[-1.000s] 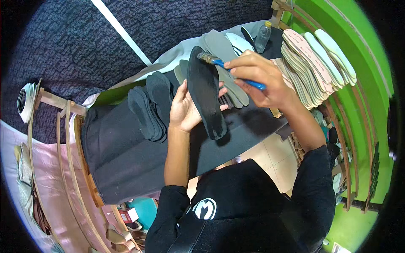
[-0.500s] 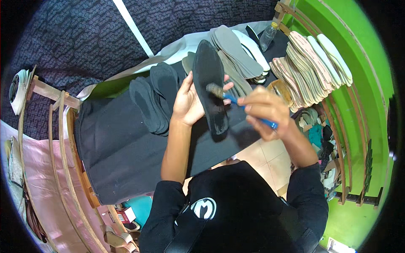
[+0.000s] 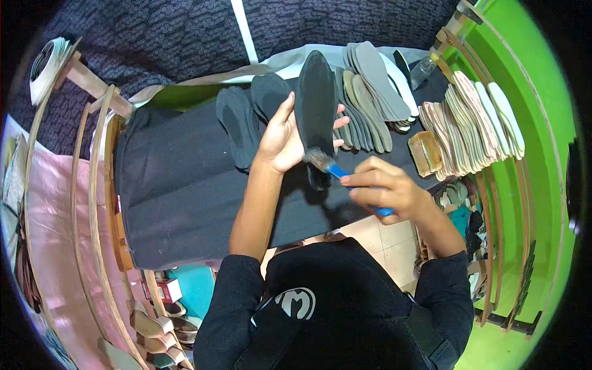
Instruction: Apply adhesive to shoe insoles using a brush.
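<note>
A long black insole [image 3: 316, 92] lies across my left hand [image 3: 283, 139], which grips it from beneath, thumb along its left edge and fingertips showing past its right edge. My right hand [image 3: 385, 188] is closed round the blue handle of a paintbrush [image 3: 336, 170]. The brush's bristles touch the insole's lower part, near the heel end. Left of my left hand, dark insoles [image 3: 237, 126] lie in stacks on the black-covered table. Right of the held insole, grey and olive insoles [image 3: 364, 114] lie in an overlapping row.
An amber, squarish container [image 3: 425, 153] stands by a long row of pale insoles [image 3: 472, 120] at the right. Behind them is a clear bottle with a yellow cap [image 3: 424, 69]. Wooden rails [image 3: 92, 185] run along the left side, and more insoles hang near the lower left.
The brush has moved down the insole from its middle toward the heel end. My head view has shifted, so the table's contents appear farther right.
</note>
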`<move>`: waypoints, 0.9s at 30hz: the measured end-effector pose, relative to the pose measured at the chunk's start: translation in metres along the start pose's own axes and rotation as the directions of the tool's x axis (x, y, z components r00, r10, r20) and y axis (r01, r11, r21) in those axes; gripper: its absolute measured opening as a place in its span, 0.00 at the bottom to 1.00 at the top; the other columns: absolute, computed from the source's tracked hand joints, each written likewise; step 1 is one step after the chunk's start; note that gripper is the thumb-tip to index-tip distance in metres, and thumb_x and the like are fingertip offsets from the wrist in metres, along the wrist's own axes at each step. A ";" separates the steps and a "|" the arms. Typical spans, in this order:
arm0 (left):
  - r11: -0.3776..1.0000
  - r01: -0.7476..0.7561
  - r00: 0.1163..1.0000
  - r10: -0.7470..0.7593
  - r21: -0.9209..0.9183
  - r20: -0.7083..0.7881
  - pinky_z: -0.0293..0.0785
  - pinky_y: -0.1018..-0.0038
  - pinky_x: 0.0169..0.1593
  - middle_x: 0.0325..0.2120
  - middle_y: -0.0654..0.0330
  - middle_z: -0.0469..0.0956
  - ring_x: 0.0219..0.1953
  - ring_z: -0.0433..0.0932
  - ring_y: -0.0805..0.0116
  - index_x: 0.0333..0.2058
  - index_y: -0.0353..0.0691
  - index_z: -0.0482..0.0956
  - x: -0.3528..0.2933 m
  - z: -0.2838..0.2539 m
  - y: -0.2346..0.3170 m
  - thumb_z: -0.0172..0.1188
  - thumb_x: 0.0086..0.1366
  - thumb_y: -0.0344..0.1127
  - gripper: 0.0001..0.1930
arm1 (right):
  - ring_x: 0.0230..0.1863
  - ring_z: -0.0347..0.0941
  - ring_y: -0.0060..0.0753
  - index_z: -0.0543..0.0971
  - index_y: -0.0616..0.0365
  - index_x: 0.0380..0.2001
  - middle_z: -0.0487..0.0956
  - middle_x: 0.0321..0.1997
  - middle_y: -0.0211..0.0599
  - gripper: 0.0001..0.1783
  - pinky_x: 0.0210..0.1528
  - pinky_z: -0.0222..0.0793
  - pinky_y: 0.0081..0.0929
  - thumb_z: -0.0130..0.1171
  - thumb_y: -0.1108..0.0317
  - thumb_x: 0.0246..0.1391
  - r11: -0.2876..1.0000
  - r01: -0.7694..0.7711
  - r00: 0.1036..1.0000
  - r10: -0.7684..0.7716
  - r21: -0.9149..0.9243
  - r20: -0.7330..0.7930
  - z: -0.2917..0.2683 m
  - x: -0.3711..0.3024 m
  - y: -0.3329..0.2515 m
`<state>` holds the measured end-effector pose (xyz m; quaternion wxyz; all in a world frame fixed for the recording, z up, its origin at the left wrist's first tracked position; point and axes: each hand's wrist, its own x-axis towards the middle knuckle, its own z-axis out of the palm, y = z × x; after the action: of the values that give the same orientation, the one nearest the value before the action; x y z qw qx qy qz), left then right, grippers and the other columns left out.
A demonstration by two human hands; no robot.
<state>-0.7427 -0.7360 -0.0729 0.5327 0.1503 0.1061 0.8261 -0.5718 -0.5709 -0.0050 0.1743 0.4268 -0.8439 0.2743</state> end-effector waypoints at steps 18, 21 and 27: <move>0.999 -0.042 0.999 0.042 -0.020 0.009 0.55 0.34 0.63 0.63 0.41 0.62 0.65 0.57 0.33 0.65 0.39 0.61 0.002 0.003 0.021 0.32 0.73 0.61 0.35 | 0.39 0.76 0.49 0.77 0.64 0.40 0.78 0.49 0.48 0.20 0.40 0.74 0.38 0.66 0.76 0.39 0.983 -0.043 0.986 0.070 0.179 -0.151 0.015 -0.022 -0.002; 0.999 -0.032 0.996 0.035 -0.032 0.079 0.52 0.32 0.63 0.65 0.40 0.58 0.67 0.54 0.32 0.66 0.40 0.59 0.007 0.004 0.022 0.31 0.74 0.59 0.33 | 0.37 0.78 0.48 0.76 0.62 0.41 0.79 0.47 0.49 0.20 0.39 0.74 0.38 0.65 0.84 0.41 0.996 -0.060 0.934 0.079 0.063 -0.348 -0.003 -0.017 0.004; 0.996 -0.013 0.999 0.010 0.084 0.040 0.56 0.35 0.63 0.63 0.41 0.62 0.65 0.58 0.33 0.65 0.40 0.59 0.031 0.025 0.012 0.30 0.74 0.59 0.33 | 0.43 0.76 0.51 0.77 0.62 0.44 0.77 0.52 0.50 0.18 0.43 0.73 0.40 0.63 0.79 0.46 0.990 -0.102 0.934 0.061 -0.099 -0.351 -0.005 -0.024 0.013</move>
<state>-0.7562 -0.7121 -0.0413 0.5232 0.1896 0.1294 0.8207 -0.5683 -0.5465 -0.0175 0.3330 0.3255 -0.8315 0.3031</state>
